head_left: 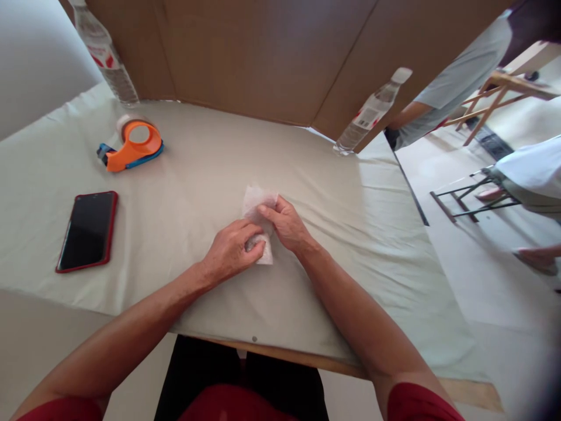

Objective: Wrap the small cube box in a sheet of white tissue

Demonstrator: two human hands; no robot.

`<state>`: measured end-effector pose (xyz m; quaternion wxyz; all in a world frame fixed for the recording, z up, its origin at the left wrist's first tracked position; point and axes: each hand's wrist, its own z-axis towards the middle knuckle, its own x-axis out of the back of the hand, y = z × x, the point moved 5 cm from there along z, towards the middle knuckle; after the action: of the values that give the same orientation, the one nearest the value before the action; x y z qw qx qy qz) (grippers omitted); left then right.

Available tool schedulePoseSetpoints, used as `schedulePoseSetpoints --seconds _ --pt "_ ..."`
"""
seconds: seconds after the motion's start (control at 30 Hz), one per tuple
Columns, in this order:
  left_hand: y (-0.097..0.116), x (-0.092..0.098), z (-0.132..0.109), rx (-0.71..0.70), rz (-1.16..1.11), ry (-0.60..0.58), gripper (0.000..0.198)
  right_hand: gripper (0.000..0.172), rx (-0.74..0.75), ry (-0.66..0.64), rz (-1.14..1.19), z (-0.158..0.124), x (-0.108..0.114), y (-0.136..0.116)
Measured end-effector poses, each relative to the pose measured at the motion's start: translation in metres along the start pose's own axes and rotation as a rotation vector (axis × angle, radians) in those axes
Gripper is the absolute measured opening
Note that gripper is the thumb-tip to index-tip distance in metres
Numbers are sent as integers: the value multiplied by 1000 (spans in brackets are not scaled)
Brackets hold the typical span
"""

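Note:
A small white tissue-like sheet [255, 202] lies crumpled on the pale cloth-covered table [197, 169] in front of me. My left hand [231, 252] curls its fingers over the near end of the sheet and pinches it. My right hand [286, 223] rests on the sheet's right side, its fingertips pressed together on the paper. Both hands touch each other's fingertips over the sheet. Much of the sheet is hidden under my fingers.
A red-cased phone [87, 230] lies face up at the left. An orange tape dispenser [131, 146] sits beyond it. Two plastic water bottles [105, 52] [370, 114] stand against a cardboard screen [272, 52]. Another person [456, 88] and stools are at the right.

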<state>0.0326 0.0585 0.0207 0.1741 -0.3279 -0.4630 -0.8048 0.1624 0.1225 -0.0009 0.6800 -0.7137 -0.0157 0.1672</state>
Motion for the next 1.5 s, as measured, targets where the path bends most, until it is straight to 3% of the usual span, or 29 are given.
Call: schedulePoseSetpoints --seconds 0.1,0.2,0.33,0.47,0.57,0.73,0.9,1.1,1.3,1.4,1.5 --pt "0 1 -1 21 29 15 15 38 0 5 12 -4 -2 -1" --pt "-2 5 -4 159 125 74 13 40 1 21 14 -9 -4 -4" --pt "-9 8 -9 368 167 103 33 38 44 15 -30 -20 -9 -11" --pt "-15 7 -10 444 88 119 46 37 79 29 -185 -36 -12 -19" --pt "-15 7 -9 392 22 137 50 35 83 9 -256 -51 -16 -22" --pt "-11 6 -4 137 -128 86 25 18 177 28 -305 -74 -22 -21" --pt "-19 5 -6 206 -236 60 36 3 308 27 -402 -87 -24 -14" --pt "-19 7 -1 155 -287 -37 28 19 411 -67 -567 -92 -21 -15" --pt "-22 19 1 151 -345 -291 24 32 531 -160 -660 -94 -19 -9" --pt "-21 28 -2 63 -301 -423 41 27 525 -154 -656 -92 -16 -5" --pt "-23 30 -6 42 -266 -444 54 24 499 -143 -645 -89 -12 -5"
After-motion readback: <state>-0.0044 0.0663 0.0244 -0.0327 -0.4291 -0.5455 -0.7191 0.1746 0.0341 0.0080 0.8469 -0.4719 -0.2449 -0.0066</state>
